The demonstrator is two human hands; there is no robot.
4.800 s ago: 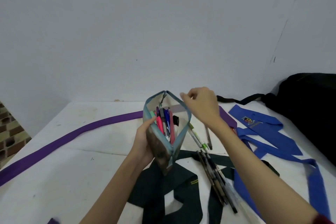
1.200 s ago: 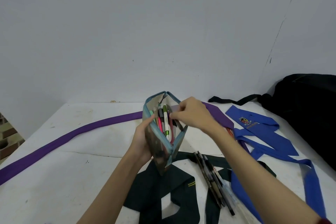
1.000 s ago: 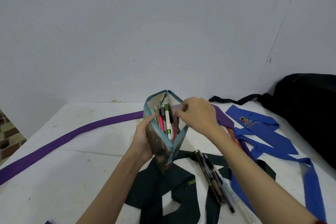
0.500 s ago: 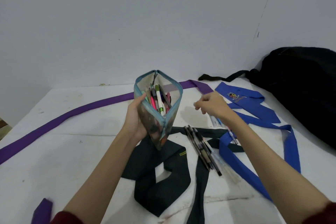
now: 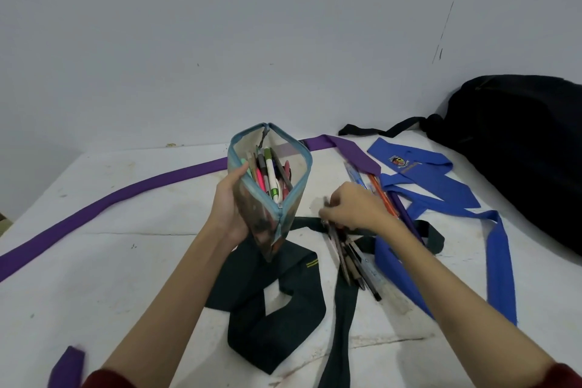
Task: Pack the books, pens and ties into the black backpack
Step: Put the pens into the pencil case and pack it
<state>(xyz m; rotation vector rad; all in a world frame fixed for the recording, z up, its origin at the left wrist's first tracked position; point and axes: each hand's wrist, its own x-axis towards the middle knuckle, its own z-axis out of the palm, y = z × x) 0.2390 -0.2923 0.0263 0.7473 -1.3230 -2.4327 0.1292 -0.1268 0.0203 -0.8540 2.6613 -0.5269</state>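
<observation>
My left hand [image 5: 229, 208] grips an open, blue-edged pencil case [image 5: 267, 198] upright over the table, with several pens standing inside it. My right hand [image 5: 352, 208] is down on a bundle of dark pens [image 5: 354, 258] lying on the table, its fingers curled round their upper ends. More pens and pencils [image 5: 378, 190] lie just behind that hand. A dark green tie [image 5: 277, 302], a blue tie [image 5: 441, 198] and a long purple tie [image 5: 126, 195] are spread over the white table [image 5: 110, 261]. The black backpack [image 5: 522, 148] sits at the far right.
A grey wall closes off the back of the table. A black backpack strap [image 5: 378, 129] trails along the wall toward the purple tie. Another purple tie end [image 5: 67, 367] shows at the near left edge.
My right hand left the pencil case mouth, moved right and down, and now curls round the dark pens on the table. The left hand keeps holding the case.
</observation>
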